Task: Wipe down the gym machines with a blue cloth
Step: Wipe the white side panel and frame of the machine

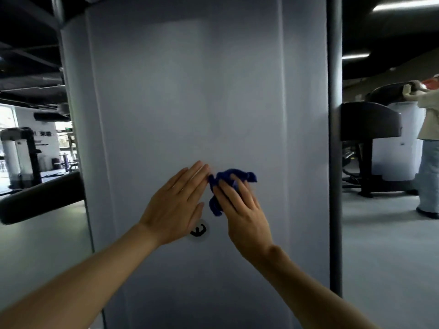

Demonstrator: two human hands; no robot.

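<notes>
Both hands flat against a pale gym machine panel, blue cloth under the right.

The left hand (pixel 177 205) lies spread with straight fingers on the panel (pixel 185 96), near its middle. Just beside it, the right hand (pixel 242 210) presses the bunched blue cloth (pixel 231 184) to the panel with straight fingers. A small black logo (pixel 198 230) sits below the hands. Farther right, a person (pixel 427 143) stands at another machine (pixel 373 124).

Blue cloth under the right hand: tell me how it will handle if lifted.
The bunched blue cloth looks floppy; its folds stick out past the right hand. Probably light. It would likely drop down the pale grey machine panel if released.
</notes>
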